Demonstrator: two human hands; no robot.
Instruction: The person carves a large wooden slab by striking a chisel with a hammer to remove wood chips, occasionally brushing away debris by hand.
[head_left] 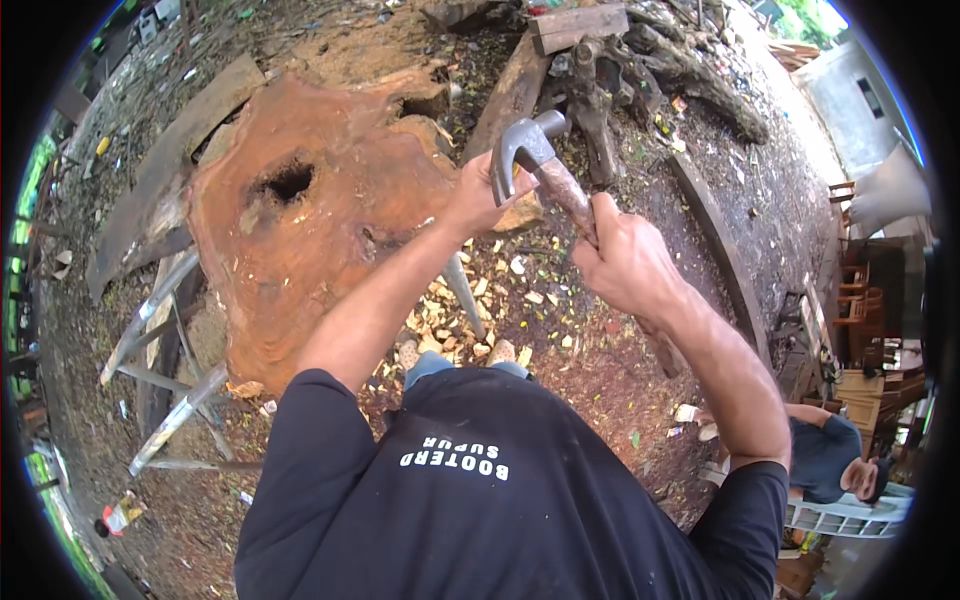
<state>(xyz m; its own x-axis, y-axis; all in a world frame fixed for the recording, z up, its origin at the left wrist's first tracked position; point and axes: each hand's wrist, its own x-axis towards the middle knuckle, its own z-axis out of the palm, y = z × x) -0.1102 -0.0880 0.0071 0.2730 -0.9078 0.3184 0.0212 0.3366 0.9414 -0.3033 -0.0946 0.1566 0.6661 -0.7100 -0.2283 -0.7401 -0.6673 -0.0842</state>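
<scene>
Mid-strike step, by the look of it: right hand wrapped tight round the wooden handle of the claw hammer, head raised over the edge of the big reddish wood slab. Left hand closed at the slab's edge, probably on a chisel, mostly hidden. Next blow needs square aim. No containers; wood chips lie loose on the ground.

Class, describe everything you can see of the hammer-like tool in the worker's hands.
The grey curved-head metal tool with a brown wooden handle is raised above the wood-chip-strewn ground, beside the large reddish-orange wood slab. Its head arches leftward. The right hand grips the worn handle; the left hand touches it just under the head.
</scene>
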